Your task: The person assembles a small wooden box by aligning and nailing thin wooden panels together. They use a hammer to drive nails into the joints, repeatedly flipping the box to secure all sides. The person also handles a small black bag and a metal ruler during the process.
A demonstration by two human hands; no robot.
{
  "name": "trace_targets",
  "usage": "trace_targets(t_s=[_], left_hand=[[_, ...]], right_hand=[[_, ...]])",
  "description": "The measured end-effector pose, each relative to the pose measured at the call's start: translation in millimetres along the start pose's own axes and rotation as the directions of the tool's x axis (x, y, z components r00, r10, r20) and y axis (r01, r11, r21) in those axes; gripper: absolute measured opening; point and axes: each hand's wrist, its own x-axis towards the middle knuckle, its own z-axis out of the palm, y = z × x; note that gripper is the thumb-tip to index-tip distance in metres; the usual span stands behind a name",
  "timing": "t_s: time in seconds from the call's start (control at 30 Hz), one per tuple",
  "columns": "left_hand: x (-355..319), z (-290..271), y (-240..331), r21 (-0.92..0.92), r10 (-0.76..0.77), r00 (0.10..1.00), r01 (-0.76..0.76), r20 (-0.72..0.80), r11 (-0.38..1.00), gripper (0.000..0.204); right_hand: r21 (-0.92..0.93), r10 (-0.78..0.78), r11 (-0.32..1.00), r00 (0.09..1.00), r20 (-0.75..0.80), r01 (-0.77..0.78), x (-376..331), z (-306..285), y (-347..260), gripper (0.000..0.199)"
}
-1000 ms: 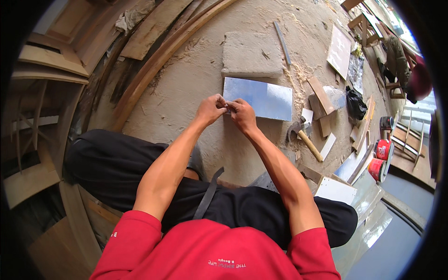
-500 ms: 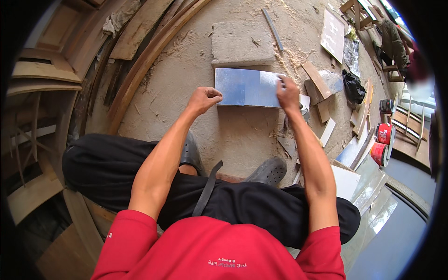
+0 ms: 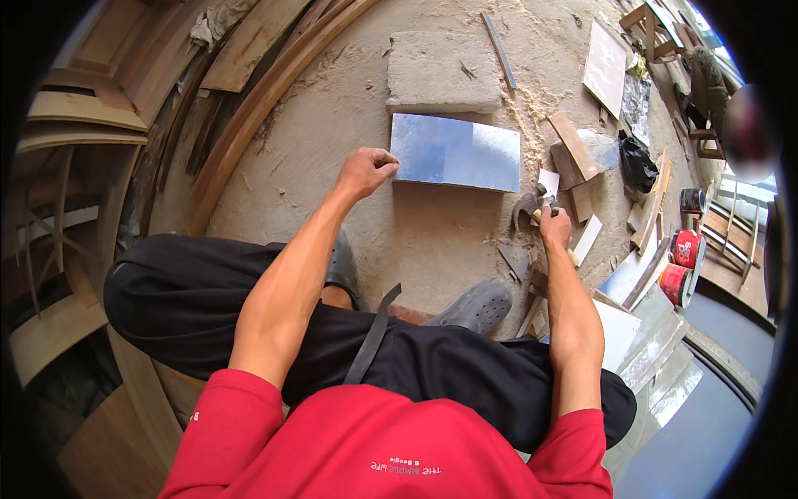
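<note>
Red-sleeved, the left hand (image 3: 364, 173) presses its fingertips together just beside the bluish board (image 3: 453, 154); whether they pinch something small, I cannot tell. The right hand (image 3: 556, 228) curls round the hammer (image 3: 524, 213) near its head, probably for balance. Concrete slab (image 3: 443, 71) lies beyond the board.

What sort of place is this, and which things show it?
Probably a woodworking shop: wood shavings litter the floor, long boards lie at the left, and a hammer is at the right hand.
</note>
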Motion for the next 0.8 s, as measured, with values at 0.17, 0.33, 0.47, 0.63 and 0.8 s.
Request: trace_targets(t_s=[0.17,0.33,0.47,0.63,0.8], left_hand=[[-2,-1,-5,-0.076,-0.037,0.999,0.040,0.038,0.996,0.022],[-4,0,0,-0.077,-0.026,1.000,0.027,0.018,0.997,0.022],[-4,-1,0,-0.053,-0.050,0.998,0.051,0.031,0.997,0.022],[-5,0,0,-0.048,-0.035,0.999,0.036,0.026,0.998,0.022],[-6,-2,3,-0.013,-0.010,1.000,0.010,0.020,1.000,0.023]], right_hand=[[-0.024,0.014,1.000,0.999,0.029,-0.013,-2,-4,-6,0.055],[-0.045,0.012,0.999,1.000,0.027,-0.011,-1,-2,-3,0.059],[-0.049,0.008,0.999,0.999,0.040,-0.006,-5,-4,-6,0.059],[-0.040,0.004,0.999,0.999,0.051,-0.002,-7,-6,-7,0.059],[-0.083,-0.044,0.996,0.999,-0.023,0.042,-11,-3,-4,0.058]])
